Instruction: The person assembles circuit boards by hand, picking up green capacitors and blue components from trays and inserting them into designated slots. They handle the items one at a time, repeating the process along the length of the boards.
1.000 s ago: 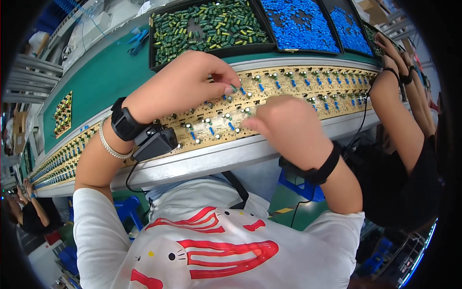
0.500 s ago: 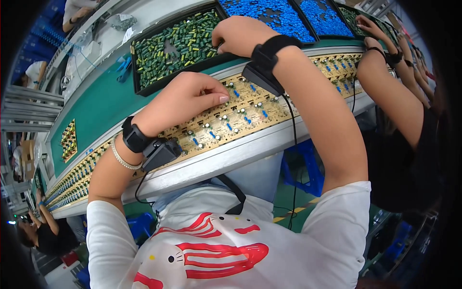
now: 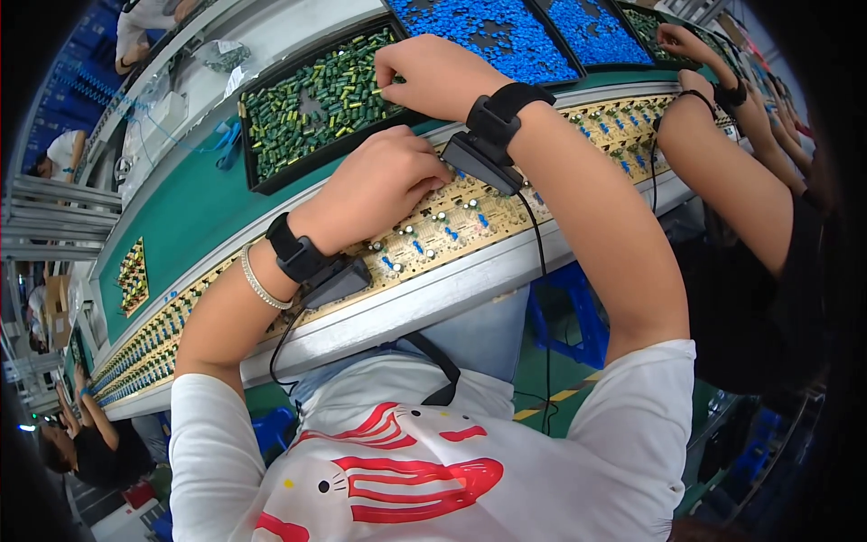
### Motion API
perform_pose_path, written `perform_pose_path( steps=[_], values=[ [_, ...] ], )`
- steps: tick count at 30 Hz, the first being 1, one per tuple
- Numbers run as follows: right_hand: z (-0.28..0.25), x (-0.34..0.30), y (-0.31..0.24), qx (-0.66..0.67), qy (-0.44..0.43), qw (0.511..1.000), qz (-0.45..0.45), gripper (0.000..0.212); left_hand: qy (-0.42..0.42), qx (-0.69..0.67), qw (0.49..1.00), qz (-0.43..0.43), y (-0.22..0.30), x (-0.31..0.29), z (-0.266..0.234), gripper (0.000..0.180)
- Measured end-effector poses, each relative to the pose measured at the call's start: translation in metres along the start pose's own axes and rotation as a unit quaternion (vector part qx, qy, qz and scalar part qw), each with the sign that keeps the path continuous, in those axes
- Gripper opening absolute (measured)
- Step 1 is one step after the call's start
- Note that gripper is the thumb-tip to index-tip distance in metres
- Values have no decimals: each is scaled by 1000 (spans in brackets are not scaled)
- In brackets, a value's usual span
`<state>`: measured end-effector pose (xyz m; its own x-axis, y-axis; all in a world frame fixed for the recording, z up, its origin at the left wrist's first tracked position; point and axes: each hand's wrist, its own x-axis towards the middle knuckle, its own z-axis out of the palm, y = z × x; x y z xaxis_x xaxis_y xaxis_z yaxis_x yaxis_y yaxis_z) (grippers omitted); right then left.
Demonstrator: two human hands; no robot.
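Observation:
My left hand (image 3: 384, 188) reaches over a row of tan circuit boards (image 3: 461, 237) fitted with small blue and green parts. Its thumb and fingertips are pinched together close above a board; anything between them is too small to make out. My right hand (image 3: 433, 77) is at the near right corner of a black tray (image 3: 262, 187) of loose green cylindrical components (image 3: 316, 104). Its fingers are curled inward, and their tips partly hide whatever they grip. Both wrists wear black straps with small dark boxes.
Two trays of blue components (image 3: 488, 36) stand beyond my right forearm. A separate small board (image 3: 134, 275) lies on the green bench top (image 3: 194, 212) at the left. At the right, a co-worker's arm (image 3: 713, 172) reaches over the same line. Cables hang from my wrist boxes.
My left hand has moved right along the boards, its fingers curling closer together. My right hand has shifted slightly left over the green components. The boards appear a little farther right.

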<state>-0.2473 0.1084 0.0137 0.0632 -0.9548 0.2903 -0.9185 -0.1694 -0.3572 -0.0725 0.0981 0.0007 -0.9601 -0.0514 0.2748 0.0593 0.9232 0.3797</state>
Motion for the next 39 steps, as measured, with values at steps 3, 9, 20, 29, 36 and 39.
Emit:
perform_pose_path(
  steps=[3,9,20,29,36,39],
  values=[
    [-3,-4,1,35,37,999,3,12,3,-13,1000,0,-1,-2,-1,12],
    [-6,-9,1,62,60,996,-3,13,1,-17,1000,-2,2,-2,2,12],
    [-7,-10,-8,154,74,985,8,25,4,112,990,81,6,-12,-4,9],
    [-42,-95,11,284,15,950,126,15,164,17,986,-36,-33,-20,-28,14],
    [-27,-143,21,299,-25,934,194,21,112,116,964,-211,-110,-37,-37,20],
    [-25,-152,5,285,-25,933,217,18,96,160,961,-204,-104,-32,-32,21]
  ],
)
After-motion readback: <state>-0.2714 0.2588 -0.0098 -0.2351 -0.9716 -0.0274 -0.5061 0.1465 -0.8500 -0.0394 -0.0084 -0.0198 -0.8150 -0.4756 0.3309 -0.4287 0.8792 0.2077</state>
